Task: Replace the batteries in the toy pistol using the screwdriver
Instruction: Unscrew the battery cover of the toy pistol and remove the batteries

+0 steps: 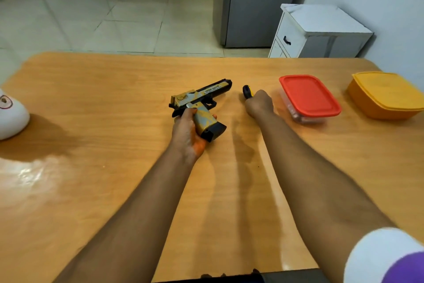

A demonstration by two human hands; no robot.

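My left hand point(187, 132) grips the toy pistol point(199, 103) by its handle on the table point(91, 99), right hand point(259, 103) curled round the screwdriver point(247, 91) w/ blk-yellow handle.

Bright, even indoor light; glare on table point(34, 174) at left, soft arm shadows, wide-angle bending & blur at edges.

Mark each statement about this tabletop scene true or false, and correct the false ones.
1. The left hand grips the toy pistol by its handle. True.
2. The right hand rests flat on the red-lidded container. False: it grips the screwdriver.
3. The yellow container has its lid off. False: the lid is on.
4. Both containers sit on the wooden table, to the right of the pistol. True.
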